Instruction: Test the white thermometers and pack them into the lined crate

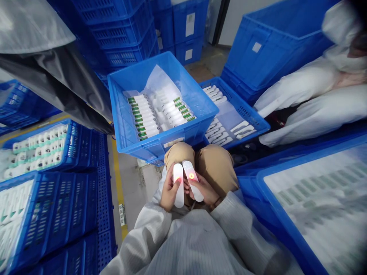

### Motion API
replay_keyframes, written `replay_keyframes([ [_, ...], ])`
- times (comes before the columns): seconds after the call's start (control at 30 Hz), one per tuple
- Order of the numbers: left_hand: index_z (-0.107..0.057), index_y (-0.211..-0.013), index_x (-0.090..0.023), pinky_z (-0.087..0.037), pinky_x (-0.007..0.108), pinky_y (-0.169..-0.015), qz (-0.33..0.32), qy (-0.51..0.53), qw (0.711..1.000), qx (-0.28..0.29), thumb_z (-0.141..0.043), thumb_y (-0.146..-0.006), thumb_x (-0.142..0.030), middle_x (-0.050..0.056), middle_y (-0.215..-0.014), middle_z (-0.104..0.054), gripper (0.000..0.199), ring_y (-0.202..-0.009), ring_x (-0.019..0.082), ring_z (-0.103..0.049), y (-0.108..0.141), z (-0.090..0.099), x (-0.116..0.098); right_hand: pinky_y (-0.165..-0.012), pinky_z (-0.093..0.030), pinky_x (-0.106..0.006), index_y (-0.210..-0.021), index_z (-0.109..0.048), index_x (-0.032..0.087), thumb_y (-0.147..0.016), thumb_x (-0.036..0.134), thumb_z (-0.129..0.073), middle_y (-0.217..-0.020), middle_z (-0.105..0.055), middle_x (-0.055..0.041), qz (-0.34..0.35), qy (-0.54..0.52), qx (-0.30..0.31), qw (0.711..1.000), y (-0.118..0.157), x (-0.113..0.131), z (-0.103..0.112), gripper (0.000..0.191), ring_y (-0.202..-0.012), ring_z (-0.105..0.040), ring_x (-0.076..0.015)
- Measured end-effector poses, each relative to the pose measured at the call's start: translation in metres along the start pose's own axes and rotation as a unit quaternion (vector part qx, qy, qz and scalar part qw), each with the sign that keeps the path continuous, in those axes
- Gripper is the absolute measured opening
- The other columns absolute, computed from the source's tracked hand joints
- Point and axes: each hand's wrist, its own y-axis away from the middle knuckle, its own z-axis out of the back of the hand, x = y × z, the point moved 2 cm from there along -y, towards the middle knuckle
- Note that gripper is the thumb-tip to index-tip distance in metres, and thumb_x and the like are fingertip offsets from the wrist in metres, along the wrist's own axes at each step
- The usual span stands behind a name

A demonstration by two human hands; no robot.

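Above my lap I hold two long white rounded devices side by side. My left hand [168, 194] is closed around the left device [179, 198], its thumb on the front where a red light glows. The right device [198, 194], tilted with its top to the left, is gripped by my right hand [208, 191]. An orange-red ring of light shines on it near my thumb. Just beyond my knees stands a blue crate [137, 148] with rows of white pieces with green labels [143, 116] and a white sheet inside. The backs of both devices are hidden.
A shallow blue crate [262, 124] with white pieces stands behind right. Another crate [260, 177] of wrapped pieces is at my right. Stacked blue crates [69, 202] fill the left side. One person in grey trousers [69, 76] stands left; another in white sleeves [309, 84] sits right.
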Motion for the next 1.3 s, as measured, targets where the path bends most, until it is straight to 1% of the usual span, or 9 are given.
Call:
replay_keyframes([
  [0.07, -0.024, -0.145, -0.024, -0.056, 0.035, -0.06, -0.005, 0.011, 1.0, 0.002, -0.07, -0.077, -0.042, 0.01, -0.103, -0.068, 0.084, -0.075, 0.024, -0.068, 0.0, -0.001, -0.002, -0.033, -0.038, -0.021, -0.092, -0.053, 0.018, -0.081, 0.037, -0.067, -0.065, -0.058, 0.0024, 0.01, -0.01, 0.028, 1.0, 0.0, 0.002, -0.002, 0.026, -0.039, -0.052, -0.0098],
  [0.13, -0.033, -0.138, -0.021, -0.052, 0.03, -0.053, -0.012, 0.022, 1.0, -0.008, -0.072, -0.075, -0.042, 0.006, -0.088, -0.069, 0.077, -0.068, 0.021, -0.066, -0.001, -0.001, -0.002, -0.032, -0.036, -0.021, -0.09, -0.053, 0.019, -0.082, 0.038, -0.065, -0.068, -0.058, 0.0016, 0.02, -0.027, 0.048, 0.998, 0.0, 0.004, -0.003, 0.024, -0.038, -0.051, -0.0095],
  [0.23, -0.056, -0.112, -0.014, -0.044, 0.026, -0.046, 0.01, 0.044, 0.998, -0.032, -0.067, -0.076, -0.055, 0.004, -0.068, -0.064, 0.056, -0.056, 0.016, -0.059, -0.003, 0.001, 0.001, -0.032, -0.031, -0.022, -0.088, -0.052, 0.019, -0.085, 0.046, -0.056, -0.07, -0.059, -0.0002, 0.005, -0.095, 0.061, 0.994, 0.0, 0.007, -0.002, 0.028, -0.036, -0.046, -0.0087],
  [0.3, -0.063, -0.1, -0.011, -0.04, 0.027, -0.044, 0.033, 0.06, 0.997, -0.036, -0.056, -0.078, -0.066, 0.005, -0.063, -0.061, 0.06, -0.051, 0.015, -0.054, -0.005, 0.001, 0.005, -0.037, -0.034, -0.024, -0.088, -0.051, 0.019, -0.085, 0.049, -0.053, -0.071, -0.058, -0.001, -0.01, -0.145, 0.067, 0.987, 0.0, 0.009, 0.0, 0.03, -0.04, -0.047, -0.0098],
  [0.4, -0.064, -0.104, -0.013, -0.041, 0.028, -0.046, 0.036, 0.104, 0.994, -0.01, -0.054, -0.076, -0.07, 0.007, -0.071, -0.061, 0.065, -0.053, 0.015, -0.051, -0.009, -0.004, 0.005, -0.042, -0.035, -0.024, -0.091, -0.051, 0.02, -0.086, 0.045, -0.054, -0.072, -0.056, -0.0006, 0.0, -0.171, 0.069, 0.983, 0.001, 0.013, 0.0, 0.026, -0.047, -0.046, -0.0107],
  [0.57, -0.066, -0.102, -0.015, -0.046, 0.03, -0.057, 0.024, 0.194, 0.979, 0.055, -0.06, -0.079, -0.058, 0.006, -0.079, -0.059, 0.048, -0.061, 0.015, -0.051, -0.014, -0.011, -0.001, -0.043, -0.032, -0.023, -0.102, -0.05, 0.021, -0.086, 0.043, -0.057, -0.074, -0.054, 0.0007, 0.023, -0.176, 0.088, 0.98, 0.003, 0.018, -0.005, 0.029, -0.051, -0.045, -0.0107],
  [0.73, -0.066, -0.107, -0.013, -0.048, 0.031, -0.063, 0.034, 0.228, 0.968, 0.096, -0.062, -0.08, -0.053, 0.008, -0.082, -0.06, 0.048, -0.067, 0.017, -0.053, -0.015, -0.007, -0.001, -0.044, -0.032, -0.023, -0.098, -0.051, 0.021, -0.086, 0.044, -0.058, -0.075, -0.054, 0.0005, 0.032, -0.175, 0.097, 0.979, 0.003, 0.019, -0.005, 0.028, -0.051, -0.045, -0.0104],
  [1.17, -0.061, -0.114, -0.015, -0.05, 0.031, -0.068, 0.035, 0.229, 0.967, 0.109, -0.065, -0.078, -0.052, 0.006, -0.083, -0.057, 0.052, -0.071, 0.016, -0.055, -0.016, -0.004, 0.001, -0.044, -0.034, -0.023, -0.097, -0.048, 0.021, -0.085, 0.041, -0.057, -0.074, -0.055, 0.0002, 0.029, -0.185, 0.088, 0.978, 0.003, 0.017, -0.003, 0.024, -0.052, -0.048, -0.0115],
  [1.3, -0.06, -0.115, -0.018, -0.048, 0.032, -0.066, 0.028, 0.214, 0.972, 0.092, -0.066, -0.077, -0.053, 0.008, -0.087, -0.058, 0.052, -0.075, 0.018, -0.054, -0.016, -0.003, 0.002, -0.043, -0.034, -0.023, -0.097, -0.048, 0.021, -0.085, 0.041, -0.057, -0.073, -0.055, 0.0004, 0.033, -0.184, 0.091, 0.978, 0.003, 0.018, -0.005, 0.025, -0.049, -0.046, -0.0109],
])
